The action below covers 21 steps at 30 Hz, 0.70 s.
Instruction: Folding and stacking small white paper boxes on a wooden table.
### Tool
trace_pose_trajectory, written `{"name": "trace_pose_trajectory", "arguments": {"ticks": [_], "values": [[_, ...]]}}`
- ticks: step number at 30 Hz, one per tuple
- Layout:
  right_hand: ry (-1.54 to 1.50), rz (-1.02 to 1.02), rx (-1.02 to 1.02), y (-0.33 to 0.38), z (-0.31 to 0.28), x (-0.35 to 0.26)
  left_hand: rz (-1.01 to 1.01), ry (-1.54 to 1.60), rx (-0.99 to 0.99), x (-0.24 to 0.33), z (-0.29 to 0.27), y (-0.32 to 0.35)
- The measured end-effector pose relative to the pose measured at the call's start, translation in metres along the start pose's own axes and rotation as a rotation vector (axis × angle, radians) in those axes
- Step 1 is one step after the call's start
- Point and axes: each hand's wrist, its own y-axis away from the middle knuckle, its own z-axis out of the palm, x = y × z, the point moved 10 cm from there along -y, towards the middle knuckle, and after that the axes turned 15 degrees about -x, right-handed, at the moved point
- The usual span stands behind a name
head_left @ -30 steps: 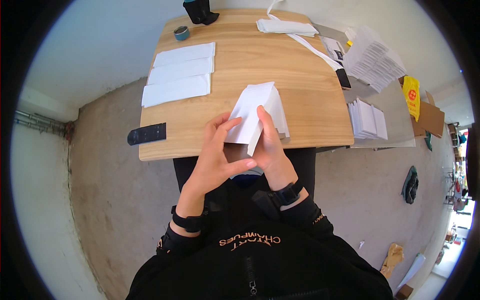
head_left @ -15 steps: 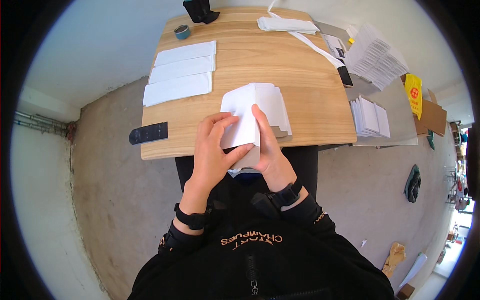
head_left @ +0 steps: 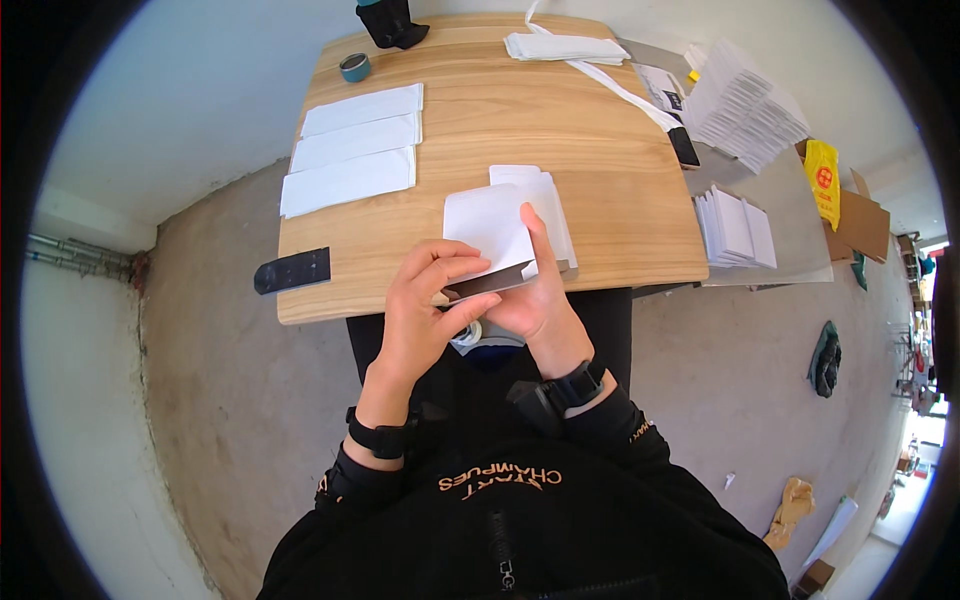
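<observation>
At the table's near edge I hold a white carton point(head_left: 487, 228), a small folded box with a grey inside showing along its near, open end. My right hand point(head_left: 540, 290) grips it from below and the right, the thumb up along its side and the other fingers hidden underneath. On the near left, my left hand point(head_left: 425, 300) pinches at the open end, fingertips on the white top face and thumb below. Just behind the carton lies a small stack of flat white carton blanks point(head_left: 552, 195), partly covered by it.
Three white folded sheets point(head_left: 348, 180) lie at the table's left, near a black strip-like object point(head_left: 293, 270) overhanging the edge. A round teal tin point(head_left: 355, 67) stands farther back. White folded cloth point(head_left: 565, 47), a phone point(head_left: 683, 148) and white carton stacks point(head_left: 735, 228) are right.
The carton has tilted and opened toward me, so its grey inner side now shows between my hands. My right thumb has shifted slightly right, and more of the blanks behind shows.
</observation>
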Motion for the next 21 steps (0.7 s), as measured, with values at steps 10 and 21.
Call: {"name": "trace_pose_trajectory", "arguments": {"ticks": [10,21], "values": [[-0.109,0.127,-0.064,0.000,0.004,0.019,-0.100,-0.073,0.138,-0.008,-0.010,0.004],[0.008,-0.260,0.243,0.010,-0.019,-0.014,0.152,-0.451,0.178,0.032,0.007,-0.004]]}}
